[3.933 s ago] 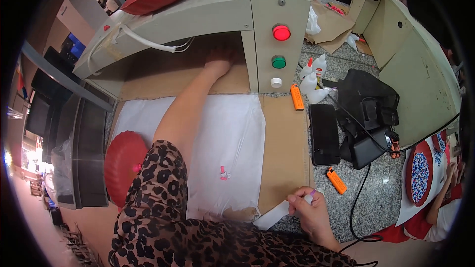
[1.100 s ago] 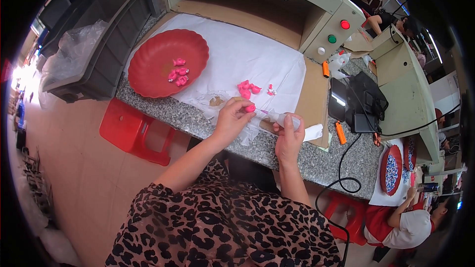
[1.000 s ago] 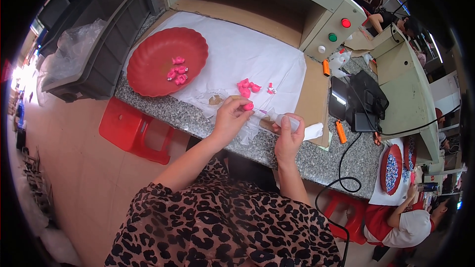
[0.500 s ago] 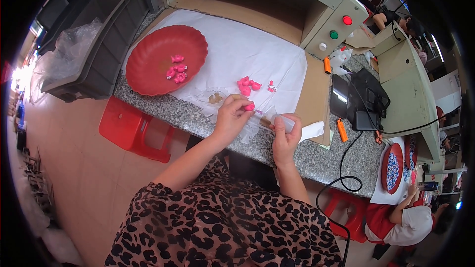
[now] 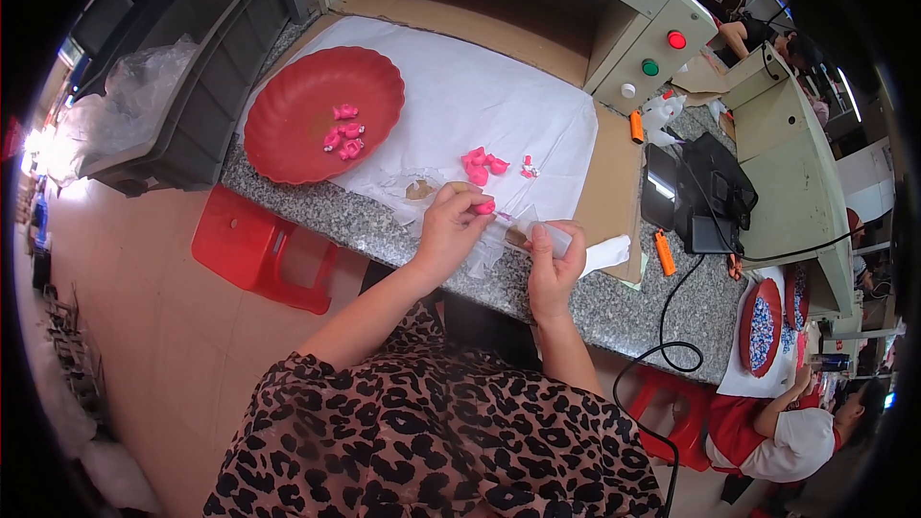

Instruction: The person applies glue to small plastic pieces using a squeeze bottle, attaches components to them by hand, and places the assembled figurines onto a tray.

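Left hand (image 5: 451,230) pinching, right hand (image 5: 554,267) curled; bare forearms (image 5: 372,318) angled inward.

Speckled grey stone bench (image 5: 614,312), cardboard sheet (image 5: 614,173), black phone (image 5: 659,180), black bag (image 5: 715,171), orange lighter (image 5: 665,254)

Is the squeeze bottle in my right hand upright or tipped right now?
Tipped: the squeeze bottle lies slanted in the right hand, its thin nozzle toward the pink piece that the left hand holds.
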Action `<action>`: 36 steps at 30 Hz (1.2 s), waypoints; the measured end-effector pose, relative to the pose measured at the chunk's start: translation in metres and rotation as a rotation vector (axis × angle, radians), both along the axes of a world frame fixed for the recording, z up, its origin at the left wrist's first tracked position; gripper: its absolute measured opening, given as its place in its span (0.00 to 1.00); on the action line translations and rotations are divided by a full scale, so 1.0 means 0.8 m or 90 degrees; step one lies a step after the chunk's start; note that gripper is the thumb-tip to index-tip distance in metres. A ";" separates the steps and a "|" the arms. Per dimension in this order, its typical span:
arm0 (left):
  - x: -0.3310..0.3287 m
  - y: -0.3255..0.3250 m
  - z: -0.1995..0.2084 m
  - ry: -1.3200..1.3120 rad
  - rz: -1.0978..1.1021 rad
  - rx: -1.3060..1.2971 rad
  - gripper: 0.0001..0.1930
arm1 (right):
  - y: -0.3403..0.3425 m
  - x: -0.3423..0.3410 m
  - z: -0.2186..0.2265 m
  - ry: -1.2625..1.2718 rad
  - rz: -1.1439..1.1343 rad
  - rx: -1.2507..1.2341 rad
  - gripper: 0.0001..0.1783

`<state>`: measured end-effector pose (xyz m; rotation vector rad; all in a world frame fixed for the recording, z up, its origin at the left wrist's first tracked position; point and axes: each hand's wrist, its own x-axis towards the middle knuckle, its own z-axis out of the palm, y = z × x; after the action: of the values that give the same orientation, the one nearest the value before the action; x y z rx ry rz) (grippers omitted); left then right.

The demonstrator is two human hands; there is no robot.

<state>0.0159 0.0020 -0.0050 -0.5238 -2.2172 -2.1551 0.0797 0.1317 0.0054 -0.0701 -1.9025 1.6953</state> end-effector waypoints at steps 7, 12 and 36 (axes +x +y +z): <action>0.000 -0.001 0.000 0.003 0.005 0.001 0.11 | -0.005 0.001 0.007 -0.002 0.009 0.009 0.08; -0.001 0.000 -0.004 0.008 0.006 0.009 0.11 | -0.001 -0.002 0.000 0.002 -0.012 0.015 0.07; -0.004 -0.002 -0.006 -0.015 -0.032 0.016 0.11 | -0.002 -0.002 0.010 -0.011 -0.012 -0.068 0.09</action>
<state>0.0131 0.0008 -0.0096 -0.5614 -2.2084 -2.2220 0.0783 0.1305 0.0130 -0.1450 -1.8168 1.7882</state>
